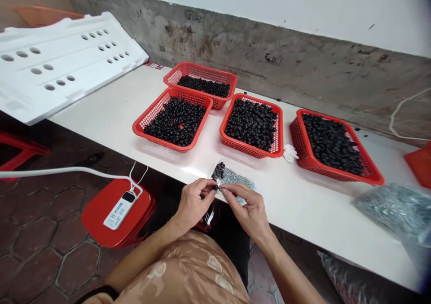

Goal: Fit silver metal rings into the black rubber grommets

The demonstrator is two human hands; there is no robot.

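My left hand (197, 201) pinches a small black part (215, 187) between thumb and fingertips at the table's front edge. Close against it, the thumb and forefinger of my right hand (245, 205) are pressed together at the same part; whatever they grip is too small to make out. Just beyond my fingers lies a pile of small silvery metal pieces (235, 178), with a few black parts (219, 170) at its left side. Red baskets of black parts stand behind: one at the left (175, 121), one in the middle (251, 123).
Another red basket (202, 85) stands at the back and one at the right (332, 144). A plastic bag of metal pieces (395, 212) lies at the right end. White foam board (67, 66) covers the table's left end. A red stool (101, 209) holds a white power strip (118, 212).
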